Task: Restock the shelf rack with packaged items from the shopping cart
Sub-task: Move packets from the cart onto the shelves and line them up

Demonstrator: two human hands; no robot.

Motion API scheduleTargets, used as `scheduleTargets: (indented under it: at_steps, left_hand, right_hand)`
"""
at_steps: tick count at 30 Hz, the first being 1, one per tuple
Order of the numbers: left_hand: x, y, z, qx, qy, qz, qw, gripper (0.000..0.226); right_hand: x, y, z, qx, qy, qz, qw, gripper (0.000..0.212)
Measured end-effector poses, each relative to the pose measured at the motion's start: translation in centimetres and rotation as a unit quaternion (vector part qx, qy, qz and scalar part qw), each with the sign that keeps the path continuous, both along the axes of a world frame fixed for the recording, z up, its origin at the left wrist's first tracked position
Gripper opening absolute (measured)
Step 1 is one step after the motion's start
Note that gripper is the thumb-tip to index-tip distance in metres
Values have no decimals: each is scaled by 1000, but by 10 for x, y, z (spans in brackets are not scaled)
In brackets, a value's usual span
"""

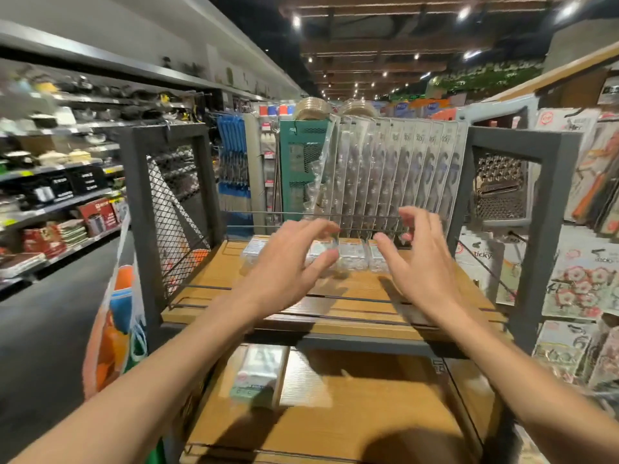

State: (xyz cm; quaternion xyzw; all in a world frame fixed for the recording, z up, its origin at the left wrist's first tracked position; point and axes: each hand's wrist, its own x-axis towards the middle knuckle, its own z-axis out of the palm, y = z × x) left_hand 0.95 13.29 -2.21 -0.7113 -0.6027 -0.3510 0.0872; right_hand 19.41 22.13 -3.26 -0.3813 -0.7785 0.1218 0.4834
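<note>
Packaged items sit between left hand and right hand, grips spread, empty.

Head cam, fwd-down, near rack.

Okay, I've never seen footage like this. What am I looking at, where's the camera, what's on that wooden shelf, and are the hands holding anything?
No machine here: one wide camera worn on a person's head looks down at their bare arms. The left hand and right hand reach, both loosely open, toward a row of small clear packages on the rack's top wooden shelf. Neither holds anything. Flat hanging packs stand behind; another packet lies on the shelf below.
</note>
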Motion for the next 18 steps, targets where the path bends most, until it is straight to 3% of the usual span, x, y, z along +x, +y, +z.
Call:
scheduleTargets:
  at_steps: [4,9,12,16,18]
  left_hand:
    - [-51,-117,-36,31,-76,72,994,27]
    - [-105,-247,-118,1,-135,246,960,27]
    - [-118,-342,-169,-37,-206,342,916,27]
    - [-126,-477,-268,-95,-354,473,801,34]
    - [-107,-553,-321,-128,-446,542,700,29]
  right_hand:
    - [-32,-95,-25,38,8,161,986,34]
    - [-112,-193,-106,-27,-109,345,932,34]
    - [-163,-256,-162,-70,-192,429,880,36]
    - [-218,-349,-242,-109,-312,484,810,42]
    - [-234,-407,-284,-153,-379,517,752,50]
